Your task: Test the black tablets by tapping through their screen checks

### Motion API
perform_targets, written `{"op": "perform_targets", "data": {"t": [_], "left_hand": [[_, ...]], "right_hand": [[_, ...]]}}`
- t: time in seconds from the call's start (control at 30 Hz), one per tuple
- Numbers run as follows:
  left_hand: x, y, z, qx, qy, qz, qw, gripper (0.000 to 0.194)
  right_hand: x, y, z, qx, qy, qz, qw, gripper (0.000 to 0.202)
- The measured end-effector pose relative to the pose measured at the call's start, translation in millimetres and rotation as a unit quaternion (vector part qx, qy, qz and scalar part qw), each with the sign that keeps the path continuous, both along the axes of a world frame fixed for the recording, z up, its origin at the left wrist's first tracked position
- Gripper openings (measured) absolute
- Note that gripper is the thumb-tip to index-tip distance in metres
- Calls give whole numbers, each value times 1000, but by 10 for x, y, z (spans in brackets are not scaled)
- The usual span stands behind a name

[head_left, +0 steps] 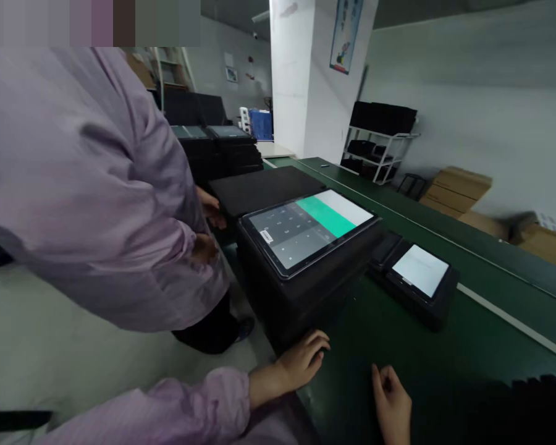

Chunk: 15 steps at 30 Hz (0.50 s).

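My left hand [303,360] rests at the green table's near edge, just below a stack of black trays [301,296]. Its fingers are loosely bent and apart, with nothing in them. On top of that stack lies a large tablet [308,232], its screen lit in grey, green and white, with a small white label in one corner. My right hand [393,405] is over the table to the right, holding nothing, fingers loosely curled with a gap at the thumb. Farther up from it, a smaller tablet [421,270] with a white lit screen lies in a black tray [438,312].
A person in a purple smock [134,204] stands close on the left, hands near a black panel [266,188]. More tablets on black stacks [231,151] stand behind. Beyond the green table [352,371] are a white pillar [291,80], a rack [384,145] and cardboard boxes [458,188].
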<state>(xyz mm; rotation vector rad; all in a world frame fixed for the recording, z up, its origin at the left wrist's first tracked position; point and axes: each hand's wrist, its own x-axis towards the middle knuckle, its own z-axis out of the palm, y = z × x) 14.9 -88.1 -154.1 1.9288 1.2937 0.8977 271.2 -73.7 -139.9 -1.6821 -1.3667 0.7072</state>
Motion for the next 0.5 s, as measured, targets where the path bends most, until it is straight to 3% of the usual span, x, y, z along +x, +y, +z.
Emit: {"op": "perform_targets", "data": {"t": [0.33,0.5], "left_hand": [[154,330,-8,-2,-29,5,1000,37],[214,283,-21,-26,-62,15,998,33]], "right_hand": [[-170,-100,66,24,74,-36,996,76],[-423,-117,204,9,97,-2,995,74]]}}
